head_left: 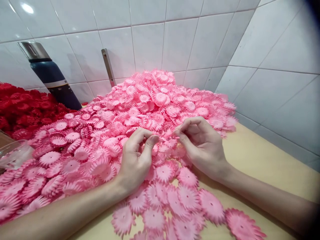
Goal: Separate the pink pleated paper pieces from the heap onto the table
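Note:
My left hand (138, 158) is closed, with thumb and forefinger pinched together over the heap. Facing it from the right, my right hand (203, 145) makes a similar pinch, its other fingers curled. Between the two sets of fingertips is a small pink petal disc (167, 134), blending with the pile behind, so its outline is hard to make out. All around lies a large heap of pink petal discs (160, 98), each with a fringed edge and many with a small centre hole. Several loose discs (187, 196) lie flatter on the table below my wrists.
A dark blue bottle (56, 78) with a steel cap stands at the back left, beside a red pile of similar pieces (30, 108). A clear plastic container (16, 153) sits at the left edge. White tiled walls (150, 43) bound the pale table (250, 150); a metal strip (108, 66) leans there.

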Motion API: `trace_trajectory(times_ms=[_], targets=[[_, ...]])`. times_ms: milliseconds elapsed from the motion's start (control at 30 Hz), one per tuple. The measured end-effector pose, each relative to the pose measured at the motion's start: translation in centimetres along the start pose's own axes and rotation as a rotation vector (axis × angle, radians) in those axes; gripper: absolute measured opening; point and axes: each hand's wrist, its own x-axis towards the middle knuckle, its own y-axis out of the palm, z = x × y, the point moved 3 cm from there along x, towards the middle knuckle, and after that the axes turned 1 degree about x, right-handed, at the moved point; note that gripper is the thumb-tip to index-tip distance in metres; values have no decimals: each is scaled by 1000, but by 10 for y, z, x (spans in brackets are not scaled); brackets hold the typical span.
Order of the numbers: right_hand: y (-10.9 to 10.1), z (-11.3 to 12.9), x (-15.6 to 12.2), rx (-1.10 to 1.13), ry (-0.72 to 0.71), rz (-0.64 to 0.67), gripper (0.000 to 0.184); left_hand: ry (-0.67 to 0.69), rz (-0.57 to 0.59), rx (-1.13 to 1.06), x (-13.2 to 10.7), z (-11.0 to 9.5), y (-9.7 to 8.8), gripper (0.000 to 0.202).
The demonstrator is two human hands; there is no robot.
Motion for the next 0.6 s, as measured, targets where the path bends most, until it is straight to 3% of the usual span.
trace_trajectory(times_ms=[167,267,367,500,600], targets=[[0,-1,3,-49,3,9,10,-46,-8,-23,-1,2,0,20],[-1,2,3,-123,-46,119,14,-138,53,-65,0,6,1,20],[-1,6,1,-142,-65,203,17,-147,104,-77,2,6,3,14],[-2,8,-3,-145,-67,139,14,-141,168,-91,3,3,5,18],[1,8,-5,-126,-97,174,16,-192,179,-98,2,5,5,26]])
